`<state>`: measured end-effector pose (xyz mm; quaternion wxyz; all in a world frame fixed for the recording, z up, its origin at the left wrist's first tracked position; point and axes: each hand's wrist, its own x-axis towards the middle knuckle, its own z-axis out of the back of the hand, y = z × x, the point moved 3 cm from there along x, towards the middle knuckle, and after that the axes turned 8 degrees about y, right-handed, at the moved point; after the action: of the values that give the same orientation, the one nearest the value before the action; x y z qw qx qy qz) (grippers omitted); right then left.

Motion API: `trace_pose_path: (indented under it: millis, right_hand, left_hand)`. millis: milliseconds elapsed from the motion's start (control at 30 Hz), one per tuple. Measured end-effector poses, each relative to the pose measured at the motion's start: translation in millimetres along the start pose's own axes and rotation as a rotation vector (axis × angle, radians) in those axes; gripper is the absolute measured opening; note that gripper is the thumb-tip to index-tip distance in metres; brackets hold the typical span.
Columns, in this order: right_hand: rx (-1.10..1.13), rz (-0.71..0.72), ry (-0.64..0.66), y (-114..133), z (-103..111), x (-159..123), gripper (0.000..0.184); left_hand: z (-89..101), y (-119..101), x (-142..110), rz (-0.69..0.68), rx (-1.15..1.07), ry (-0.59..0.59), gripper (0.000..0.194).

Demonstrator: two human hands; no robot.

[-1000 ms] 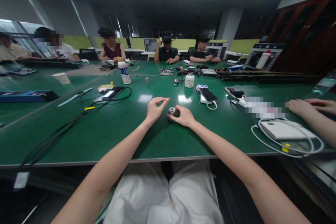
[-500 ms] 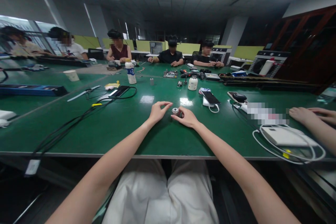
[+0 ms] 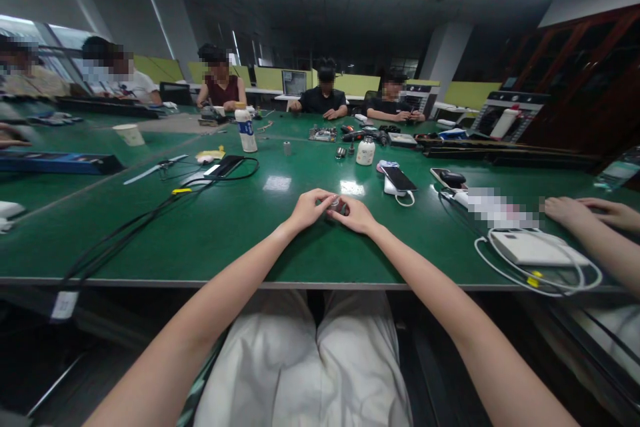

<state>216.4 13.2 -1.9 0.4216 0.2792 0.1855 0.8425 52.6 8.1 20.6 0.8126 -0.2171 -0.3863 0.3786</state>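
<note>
A small metal cylinder (image 3: 335,204) stands on the green table between my hands, mostly covered by fingers. My right hand (image 3: 358,215) wraps its thumb and fingers round its side. From the left, my left hand (image 3: 308,209) pinches at its top, thumb and fingertips closed there. Whether a separate small piece sits in that pinch is too small to make out. Farther up the table stands another small metal cylinder (image 3: 287,148), apart from both hands.
Beyond my hands stand a white jar (image 3: 365,151) and a milk bottle (image 3: 246,129). A phone (image 3: 399,179) on a white block lies to the right. Black cables (image 3: 145,217) run at left. At right, a co-worker's hands (image 3: 567,210) rest near a white box (image 3: 537,248) with coiled cable.
My left hand has come right and its fingertips now close on the cylinder's top. My right hand keeps its hold on the side. The camera view has shifted slightly.
</note>
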Motion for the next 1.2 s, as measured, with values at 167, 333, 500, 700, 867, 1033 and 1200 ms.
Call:
trace_pose_path:
  millis: [167,333,500,700,867,1033,1200]
  right_hand:
    - [0.153,0.041,0.002,-3,4,-1,0.036]
    - [0.321,0.073,-0.195,-10,21,-2,0.035]
    - [0.264,0.100,-0.221,-6,21,5,0.031]
    - [0.253,0.105,-0.278,-6,16,16,0.026]
    - [0.296,0.048,-0.345,-18,25,23,0.026]
    - [-0.011,-0.171,-0.272,-38,31,10,0.019]
    - [-0.218,-0.319,-0.075,-49,27,-6,0.023]
  left_hand:
    - [-5.2,1,-2,0.037,-0.089,0.008,0.039]
    - [-9.6,1,-7,0.110,-0.152,0.051,0.059]
    - [-16.1,3,-5,0.141,0.055,0.089,0.054]
    - [-26.7,10,10,0.226,0.158,0.128,0.042]
    - [-26.2,11,7,0.221,0.201,0.077,0.039]
    - [-16.0,1,-5,0.209,0.120,0.028,0.039]
    - [-10.4,-1,-7,0.262,0.034,0.051,0.041]
